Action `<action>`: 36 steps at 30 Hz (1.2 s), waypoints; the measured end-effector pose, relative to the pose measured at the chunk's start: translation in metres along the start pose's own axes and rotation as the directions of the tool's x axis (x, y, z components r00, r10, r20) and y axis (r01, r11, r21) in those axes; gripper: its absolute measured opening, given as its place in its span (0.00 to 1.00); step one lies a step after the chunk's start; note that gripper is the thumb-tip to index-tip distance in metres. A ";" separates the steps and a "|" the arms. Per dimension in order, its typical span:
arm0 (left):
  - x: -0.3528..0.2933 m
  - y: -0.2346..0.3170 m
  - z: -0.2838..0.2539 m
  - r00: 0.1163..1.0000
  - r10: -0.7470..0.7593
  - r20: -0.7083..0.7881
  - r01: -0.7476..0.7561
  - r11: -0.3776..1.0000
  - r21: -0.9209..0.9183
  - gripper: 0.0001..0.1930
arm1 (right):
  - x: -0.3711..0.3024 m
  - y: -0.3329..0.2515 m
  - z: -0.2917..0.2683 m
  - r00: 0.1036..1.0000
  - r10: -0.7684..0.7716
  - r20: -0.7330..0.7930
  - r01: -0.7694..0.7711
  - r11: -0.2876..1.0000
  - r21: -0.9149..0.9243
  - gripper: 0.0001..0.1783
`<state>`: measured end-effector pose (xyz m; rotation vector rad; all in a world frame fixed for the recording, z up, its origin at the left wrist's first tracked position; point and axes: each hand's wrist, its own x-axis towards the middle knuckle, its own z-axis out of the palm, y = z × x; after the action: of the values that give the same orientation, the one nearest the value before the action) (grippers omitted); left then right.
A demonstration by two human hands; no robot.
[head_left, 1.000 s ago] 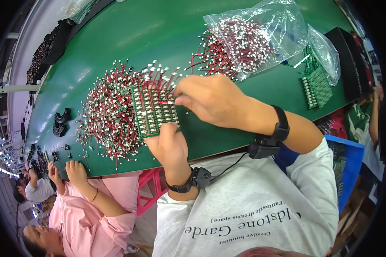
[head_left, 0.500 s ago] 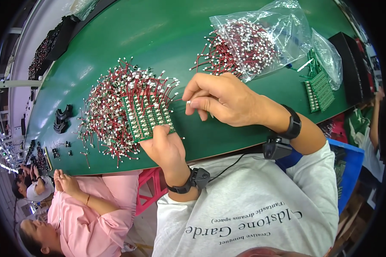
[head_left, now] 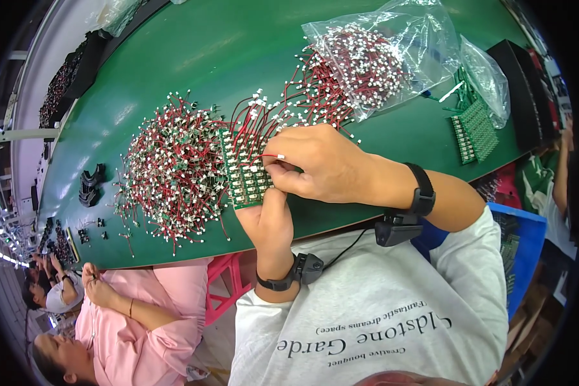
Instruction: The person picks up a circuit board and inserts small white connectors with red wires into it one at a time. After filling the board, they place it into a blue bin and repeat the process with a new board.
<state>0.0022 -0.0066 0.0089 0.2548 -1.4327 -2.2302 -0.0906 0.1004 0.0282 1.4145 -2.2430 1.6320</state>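
Observation:
My left hand (head_left: 269, 222) grips the lower edge of a green circuit board panel (head_left: 243, 183), with the thumb on its face. Rows of small white connectors cover the panel, and red wires with white plugs stand up from its far part. Over the panel's right side, my right hand (head_left: 321, 162) pinches a short red wire, its white plug (head_left: 280, 157) sticking out by the fingers. The wire's other end is hidden behind the fingers. Left of the panel lies a large heap of small boards with red wires (head_left: 170, 167), close against its edge.
A clear plastic bag (head_left: 424, 48) partly covers a heap of red wires (head_left: 357, 67) at the far side. Green board panels (head_left: 476, 135) and a black box (head_left: 521, 90) lie at right. Black parts (head_left: 91, 185) sit on the left. A person in pink (head_left: 141, 302) sits nearby.
My right hand has moved left and nearer, onto the panel, with the red wire. The panel in my left hand has shifted right, partly away from the heap.

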 end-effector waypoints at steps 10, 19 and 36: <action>0.001 0.000 -0.006 0.990 -0.005 0.140 0.013 0.998 -0.059 0.21 | -0.001 0.001 0.003 0.997 -0.058 -0.049 0.056 0.997 -0.046 0.07; 0.000 -0.001 -0.010 0.992 -0.046 0.121 0.048 0.999 -0.013 0.26 | -0.002 0.001 0.004 0.995 -0.068 -0.072 0.062 0.994 -0.093 0.08; -0.001 0.007 -0.010 0.990 -0.138 0.021 0.134 0.982 0.129 0.21 | -0.001 0.002 0.009 0.998 -0.047 0.049 0.060 0.951 -0.303 0.08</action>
<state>0.0090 -0.0163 0.0109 0.3737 -1.6214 -2.2607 -0.0872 0.0937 0.0224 1.4231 -2.3285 1.1847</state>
